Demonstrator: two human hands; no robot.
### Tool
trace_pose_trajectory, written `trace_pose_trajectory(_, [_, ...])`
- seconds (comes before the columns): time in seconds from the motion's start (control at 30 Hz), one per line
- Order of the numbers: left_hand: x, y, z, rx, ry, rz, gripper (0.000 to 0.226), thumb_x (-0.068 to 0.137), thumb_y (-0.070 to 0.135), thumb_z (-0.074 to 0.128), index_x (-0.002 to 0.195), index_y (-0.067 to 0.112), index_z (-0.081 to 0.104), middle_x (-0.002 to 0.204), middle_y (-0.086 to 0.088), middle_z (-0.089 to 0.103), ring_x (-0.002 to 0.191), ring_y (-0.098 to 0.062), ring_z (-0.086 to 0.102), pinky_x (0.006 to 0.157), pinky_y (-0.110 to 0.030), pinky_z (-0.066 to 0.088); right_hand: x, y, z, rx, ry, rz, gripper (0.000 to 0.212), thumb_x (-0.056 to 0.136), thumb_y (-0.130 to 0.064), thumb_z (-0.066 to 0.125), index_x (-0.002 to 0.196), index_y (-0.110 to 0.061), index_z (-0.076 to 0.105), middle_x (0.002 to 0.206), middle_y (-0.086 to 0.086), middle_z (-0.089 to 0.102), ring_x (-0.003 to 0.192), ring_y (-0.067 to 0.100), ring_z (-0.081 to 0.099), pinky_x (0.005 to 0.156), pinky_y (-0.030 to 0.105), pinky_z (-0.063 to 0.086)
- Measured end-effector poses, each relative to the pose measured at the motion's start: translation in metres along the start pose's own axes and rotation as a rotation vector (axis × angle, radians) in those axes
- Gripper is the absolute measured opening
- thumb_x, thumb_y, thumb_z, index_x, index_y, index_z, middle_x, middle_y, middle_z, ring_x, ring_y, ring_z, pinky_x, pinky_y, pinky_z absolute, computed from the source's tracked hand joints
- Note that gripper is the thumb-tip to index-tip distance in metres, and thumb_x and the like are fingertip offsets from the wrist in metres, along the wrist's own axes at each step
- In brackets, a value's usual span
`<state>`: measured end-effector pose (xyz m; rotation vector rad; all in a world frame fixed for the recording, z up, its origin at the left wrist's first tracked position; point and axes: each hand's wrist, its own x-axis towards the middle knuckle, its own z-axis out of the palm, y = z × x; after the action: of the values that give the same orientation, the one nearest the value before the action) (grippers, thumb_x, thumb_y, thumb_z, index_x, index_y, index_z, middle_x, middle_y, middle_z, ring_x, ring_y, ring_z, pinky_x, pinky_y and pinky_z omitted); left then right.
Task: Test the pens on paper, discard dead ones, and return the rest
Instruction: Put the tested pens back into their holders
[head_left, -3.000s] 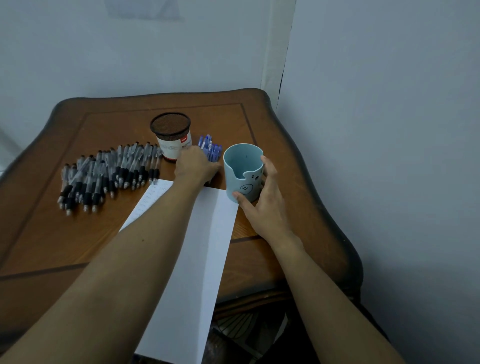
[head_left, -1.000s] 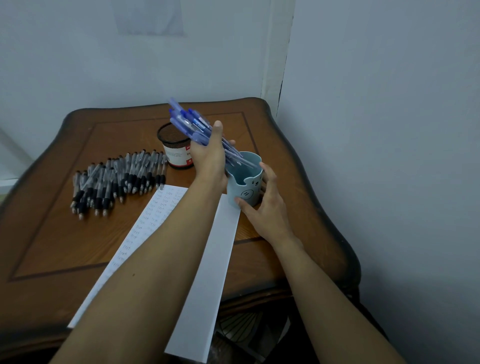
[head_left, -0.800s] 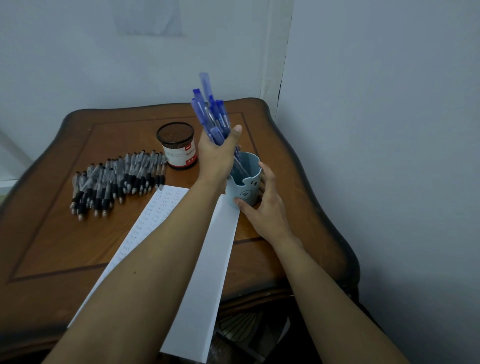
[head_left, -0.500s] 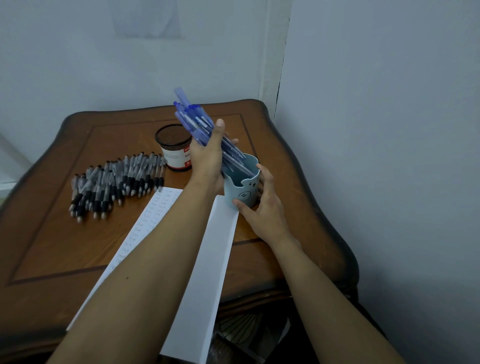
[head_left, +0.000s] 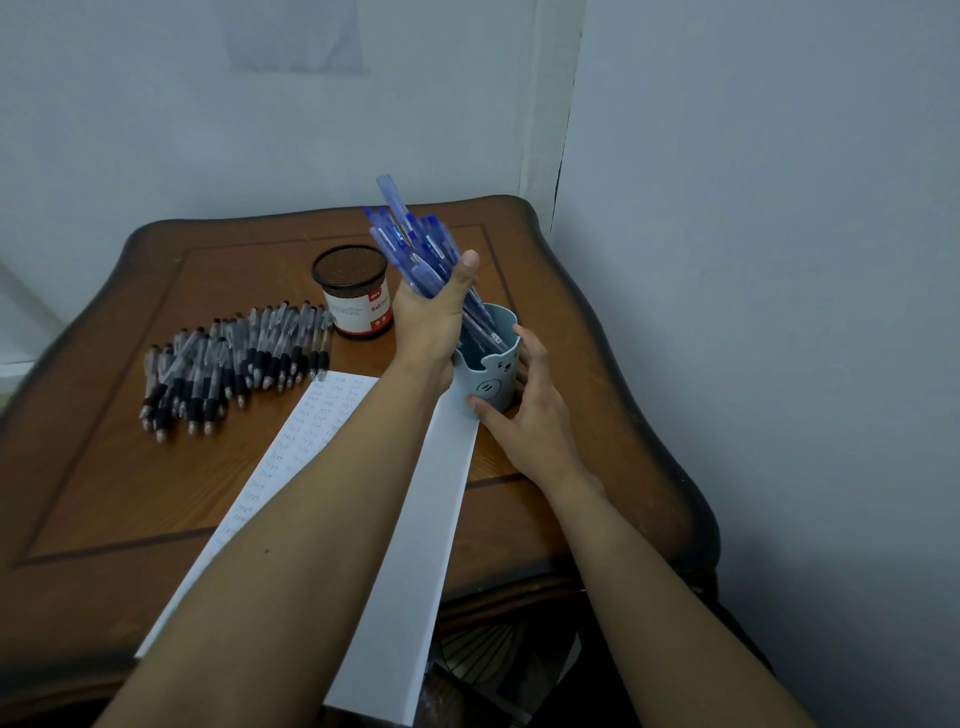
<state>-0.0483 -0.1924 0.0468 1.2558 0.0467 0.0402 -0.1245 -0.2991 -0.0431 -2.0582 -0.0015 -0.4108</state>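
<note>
Over the cup (head_left: 488, 387), left hand (head_left: 428, 322): fingers and thumb curled round a bundle of blue pens (head_left: 415, 249), tilted, lower ends inside the cup.
Right hand (head_left: 540, 421): thumb in front, fingers behind, holding the cup by its side.
Cup: on the tabletop (head_left: 104, 493), at the far corner of the paper (head_left: 431, 519).
Black pens (head_left: 234, 358): laid in a row left of the paper.
Mesh holder (head_left: 356, 291): upright behind, between the black pens and cup.

Blue pens (head_left: 410, 244) aslant, tips in cup (head_left: 488, 387)
</note>
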Motion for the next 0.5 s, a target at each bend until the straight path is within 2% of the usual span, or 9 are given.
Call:
trace_pose_trajectory(0.1, [-0.002, -0.005, -0.001, 0.079, -0.026, 0.027, 0.027, 0.085, 0.027, 0.079, 0.105, 0.03, 0.062, 0.103, 0.003, 0.073, 0.095, -0.013, 0.072, 0.08, -0.03, 0.059, 0.0, 0.0, 0.0, 0.002, 0.002, -0.004, 0.091, 0.085, -0.036, 0.078, 0.148, -0.047, 0.014, 0.157, -0.008, 0.035, 0.139, 0.016, 0.044, 0.104, 0.042, 0.051])
trace_pose_trajectory(0.17, [-0.005, -0.01, -0.003, 0.157, -0.073, 0.039, 0.027, 0.086, 0.023, 0.078, 0.106, 0.032, 0.062, 0.106, 0.005, 0.072, 0.097, -0.011, 0.07, 0.077, -0.024, 0.057, 0.0, 0.0, 0.0, 0.001, 0.004, -0.009, 0.091, 0.085, -0.035, 0.078, 0.149, -0.046, 0.014, 0.157, -0.008, 0.035, 0.14, 0.016, 0.044, 0.105, 0.041, 0.051])
trace_pose_trajectory(0.23, [-0.006, -0.015, -0.008, 0.217, -0.114, 0.052, 0.03, 0.088, 0.016, 0.076, 0.114, 0.025, 0.064, 0.106, 0.006, 0.071, 0.095, -0.009, 0.069, 0.071, -0.019, 0.056, 0.0, 0.0, 0.0, 0.01, 0.004, -0.012, 0.091, 0.085, -0.034, 0.078, 0.149, -0.045, 0.015, 0.157, -0.009, 0.035, 0.14, 0.014, 0.043, 0.106, 0.04, 0.05])
trace_pose_trajectory(0.4, [-0.002, -0.014, -0.02, 0.328, -0.261, 0.043, 0.037, 0.086, 0.008, 0.075, 0.121, 0.014, 0.063, 0.108, 0.002, 0.073, 0.099, -0.013, 0.071, 0.086, -0.027, 0.057, 0.0, 0.0, -0.002, 0.048, -0.008, 0.005, 0.093, 0.084, -0.031, 0.079, 0.15, -0.045, 0.015, 0.154, -0.009, 0.038, 0.138, 0.015, 0.045, 0.105, 0.039, 0.051])
trace_pose_trajectory(0.5, [0.002, -0.01, -0.025, 0.312, -0.304, 0.032, 0.037, 0.085, 0.009, 0.076, 0.119, 0.015, 0.061, 0.108, 0.001, 0.074, 0.1, -0.015, 0.072, 0.087, -0.028, 0.057, 0.0, -0.001, -0.003, 0.071, -0.006, 0.02, 0.097, 0.083, -0.03, 0.081, 0.152, -0.044, 0.014, 0.153, -0.009, 0.04, 0.136, 0.013, 0.047, 0.104, 0.034, 0.05])
